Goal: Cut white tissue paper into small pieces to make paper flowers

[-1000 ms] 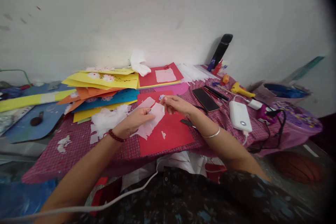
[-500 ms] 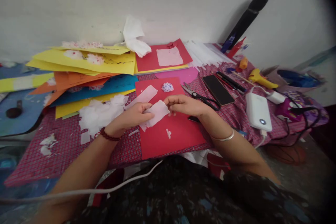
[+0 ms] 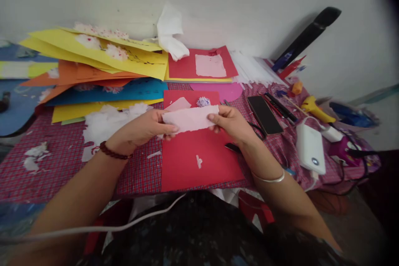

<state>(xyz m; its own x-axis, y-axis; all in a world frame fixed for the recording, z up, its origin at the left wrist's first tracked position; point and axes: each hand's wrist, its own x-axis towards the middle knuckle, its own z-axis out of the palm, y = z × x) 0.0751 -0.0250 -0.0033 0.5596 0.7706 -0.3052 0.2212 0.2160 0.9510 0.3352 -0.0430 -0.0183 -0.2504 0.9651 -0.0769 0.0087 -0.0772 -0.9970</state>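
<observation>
One checked tablecloth [image 3: 137, 181] under everything. At the back left, a heap of coloured sheets, too overlapped for a sure count: yellow sheets [image 3: 52, 45] on top, orange sheets [image 3: 75, 72] and one blue sheet [image 3: 137, 89] lower. Two red sheets: the near red sheet [image 3: 183, 170] lies below the hands, the far red sheet [image 3: 183, 64] bears one pale square [image 3: 210, 65]. One pile of white torn tissue [image 3: 102, 124], crowding the left wrist.

Two hands: left hand [image 3: 156, 126] and right hand [image 3: 229, 120] each pinch an end of one pale pink paper strip [image 3: 190, 119], held level over the near red sheet. The strip partly hides one loose paper piece [image 3: 179, 103].

To the right: one black phone [image 3: 264, 114], one white power bank [image 3: 311, 149], one yellow glue gun [image 3: 316, 110]. One pair of scissors [image 3: 263, 134], mostly blocked by the right hand.

Smallest: one flecked pom-pom [image 3: 203, 102] just beyond the strip; one small scrap [image 3: 198, 161] nearer the body.
</observation>
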